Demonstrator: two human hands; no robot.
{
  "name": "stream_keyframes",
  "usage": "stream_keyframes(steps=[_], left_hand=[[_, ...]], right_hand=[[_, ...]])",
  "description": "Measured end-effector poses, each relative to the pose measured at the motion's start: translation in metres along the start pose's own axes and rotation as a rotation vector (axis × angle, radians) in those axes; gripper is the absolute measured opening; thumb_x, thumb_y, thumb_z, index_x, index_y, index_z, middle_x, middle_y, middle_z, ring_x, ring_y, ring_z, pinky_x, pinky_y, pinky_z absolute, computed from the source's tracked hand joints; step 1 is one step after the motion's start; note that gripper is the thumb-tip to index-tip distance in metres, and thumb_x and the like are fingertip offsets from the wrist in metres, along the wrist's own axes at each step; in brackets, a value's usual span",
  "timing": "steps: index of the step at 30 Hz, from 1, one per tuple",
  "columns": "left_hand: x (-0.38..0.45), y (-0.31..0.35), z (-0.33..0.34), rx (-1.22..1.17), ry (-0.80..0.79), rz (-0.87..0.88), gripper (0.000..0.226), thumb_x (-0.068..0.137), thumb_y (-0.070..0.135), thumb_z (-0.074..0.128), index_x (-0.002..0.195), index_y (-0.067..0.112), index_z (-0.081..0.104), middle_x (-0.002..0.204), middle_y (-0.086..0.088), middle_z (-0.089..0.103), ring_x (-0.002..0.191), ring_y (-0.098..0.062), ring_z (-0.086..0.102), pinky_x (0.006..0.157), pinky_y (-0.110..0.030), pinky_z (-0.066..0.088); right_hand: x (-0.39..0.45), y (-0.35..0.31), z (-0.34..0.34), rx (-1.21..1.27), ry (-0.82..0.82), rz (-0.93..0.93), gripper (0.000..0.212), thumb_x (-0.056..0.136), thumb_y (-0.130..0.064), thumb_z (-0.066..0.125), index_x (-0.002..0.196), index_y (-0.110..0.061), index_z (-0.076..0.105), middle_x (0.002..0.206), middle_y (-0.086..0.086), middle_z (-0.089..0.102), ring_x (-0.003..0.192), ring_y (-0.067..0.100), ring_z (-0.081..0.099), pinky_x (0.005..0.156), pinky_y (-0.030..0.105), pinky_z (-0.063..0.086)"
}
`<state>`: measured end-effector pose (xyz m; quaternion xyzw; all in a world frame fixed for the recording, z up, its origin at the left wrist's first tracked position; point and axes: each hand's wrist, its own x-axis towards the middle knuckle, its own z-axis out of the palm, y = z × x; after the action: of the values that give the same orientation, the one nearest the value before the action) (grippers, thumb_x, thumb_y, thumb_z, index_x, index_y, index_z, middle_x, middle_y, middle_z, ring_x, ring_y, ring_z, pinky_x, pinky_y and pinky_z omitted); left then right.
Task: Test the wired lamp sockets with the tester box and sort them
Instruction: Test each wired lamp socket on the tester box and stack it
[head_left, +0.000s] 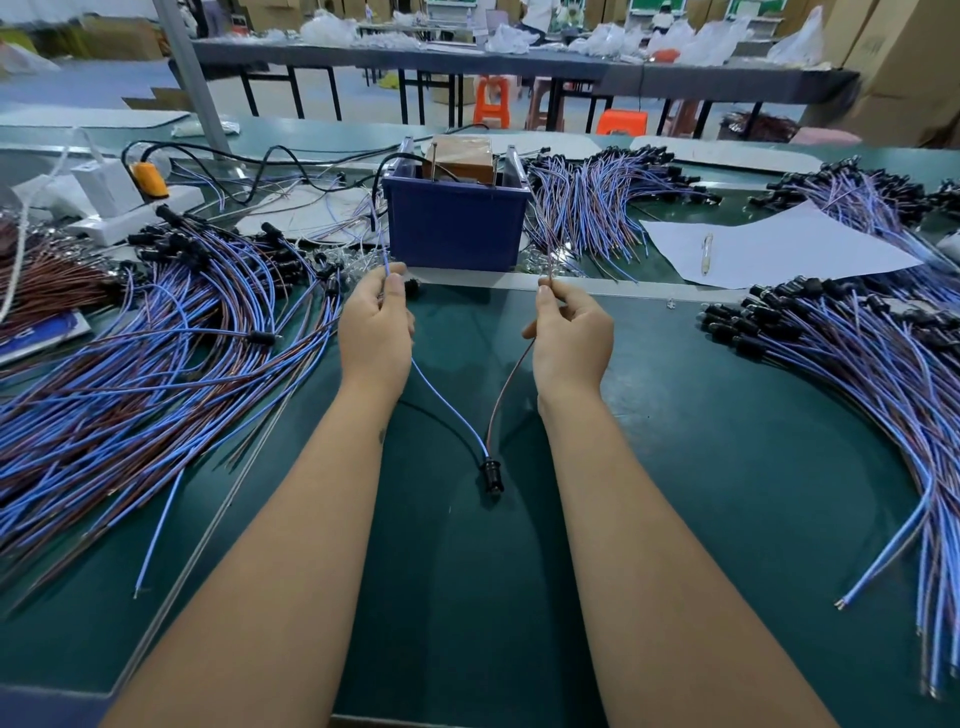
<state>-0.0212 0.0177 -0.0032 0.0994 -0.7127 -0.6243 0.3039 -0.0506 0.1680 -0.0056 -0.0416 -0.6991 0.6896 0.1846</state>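
blue wire (441, 400) is pinched in the left hand (375, 327), brown wire (506, 382) in the right hand (571, 338); both meet at a black socket (491, 470) lying on the green table (701, 467) between the forearms, before the blue box (454, 223)

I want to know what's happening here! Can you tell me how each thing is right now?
Left hand: pinching the blue wire.
Right hand: pinching the brown wire.
Lamp socket: lying on the table.
Tester box: upright, untouched.
Pen: lying on paper.
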Motion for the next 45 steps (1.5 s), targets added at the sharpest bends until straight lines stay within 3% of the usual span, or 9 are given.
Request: stream_keyframes(steps=[3,7,14,18,22,28,36,42,45], left_hand=[[-0.001,-0.001,0.0,0.044,-0.028,-0.006,0.019,0.102,0.021,0.045,0.106,0.021,0.064,0.059,0.004,0.053,0.054,-0.01,0.05,0.059,-0.026,0.043],[0.002,-0.005,0.0,0.095,-0.032,-0.009,0.016,0.098,0.02,0.052,0.1,0.023,0.068,0.065,0.005,0.059,0.061,-0.007,0.054,0.066,-0.026,0.046],[0.004,-0.01,0.003,0.177,-0.091,0.023,0.017,0.096,0.02,0.053,0.1,0.026,0.069,0.059,0.008,0.053,0.056,-0.005,0.05,0.065,-0.028,0.044],[0.004,-0.009,0.008,0.326,-0.182,0.055,0.021,0.096,0.026,0.053,0.109,0.031,0.069,0.071,-0.004,0.063,0.077,-0.027,0.062,0.077,-0.042,0.052],[0.005,-0.011,0.008,0.414,-0.173,0.051,0.025,0.097,0.027,0.051,0.115,0.028,0.068,0.073,0.001,0.065,0.083,-0.024,0.064,0.081,-0.045,0.054],[0.013,-0.013,0.007,0.259,-0.071,0.071,0.025,0.098,0.022,0.051,0.116,0.021,0.068,0.06,0.009,0.06,0.046,0.001,0.046,0.056,-0.026,0.039],[0.014,-0.008,0.016,0.192,-0.037,0.15,0.027,0.1,0.023,0.051,0.123,0.022,0.065,0.065,0.008,0.063,0.047,0.0,0.045,0.053,-0.017,0.04],[0.015,-0.01,0.016,0.205,0.011,0.174,0.027,0.1,0.023,0.051,0.122,0.022,0.066,0.066,0.007,0.064,0.042,0.001,0.043,0.045,-0.009,0.031],[0.019,-0.014,0.016,0.239,-0.035,0.099,0.027,0.099,0.024,0.052,0.122,0.022,0.066,0.064,0.009,0.065,0.044,-0.002,0.042,0.048,-0.016,0.037]], right_hand=[[0.001,-0.001,0.002,-0.052,-0.039,-0.008,0.018,0.097,-0.023,0.054,0.107,-0.023,0.069,0.058,-0.009,0.057,0.046,-0.003,0.051,0.049,0.008,0.038],[0.001,-0.001,0.004,-0.132,-0.087,0.002,0.018,0.097,-0.028,0.054,0.087,-0.041,0.059,0.056,-0.011,0.057,0.053,0.004,0.055,0.058,0.026,0.043],[0.002,-0.001,0.007,-0.202,-0.12,-0.013,0.014,0.096,-0.03,0.054,0.091,-0.041,0.061,0.059,-0.011,0.058,0.058,0.008,0.058,0.061,0.028,0.043],[0.003,0.001,0.007,-0.248,-0.146,-0.026,0.016,0.096,-0.031,0.054,0.103,-0.035,0.069,0.056,-0.014,0.057,0.051,0.0,0.054,0.056,0.024,0.04],[0.003,0.002,0.007,-0.269,-0.154,-0.029,0.018,0.096,-0.031,0.054,0.106,-0.033,0.069,0.056,-0.015,0.057,0.05,-0.001,0.053,0.054,0.023,0.037],[0.002,0.003,0.006,-0.263,-0.163,-0.035,0.021,0.097,-0.03,0.054,0.112,-0.031,0.069,0.065,-0.015,0.058,0.059,0.003,0.058,0.058,0.024,0.039],[0.002,0.002,0.007,-0.3,-0.18,-0.015,0.024,0.097,-0.035,0.053,0.115,-0.032,0.067,0.085,-0.012,0.062,0.09,0.018,0.066,0.075,0.033,0.051],[0.002,0.002,0.007,-0.308,-0.172,-0.018,0.023,0.097,-0.034,0.053,0.115,-0.033,0.068,0.086,-0.011,0.063,0.089,0.018,0.066,0.07,0.028,0.045],[0.002,0.002,0.007,-0.311,-0.169,-0.023,0.023,0.097,-0.034,0.054,0.114,-0.032,0.068,0.085,-0.011,0.063,0.09,0.019,0.067,0.075,0.031,0.049]])
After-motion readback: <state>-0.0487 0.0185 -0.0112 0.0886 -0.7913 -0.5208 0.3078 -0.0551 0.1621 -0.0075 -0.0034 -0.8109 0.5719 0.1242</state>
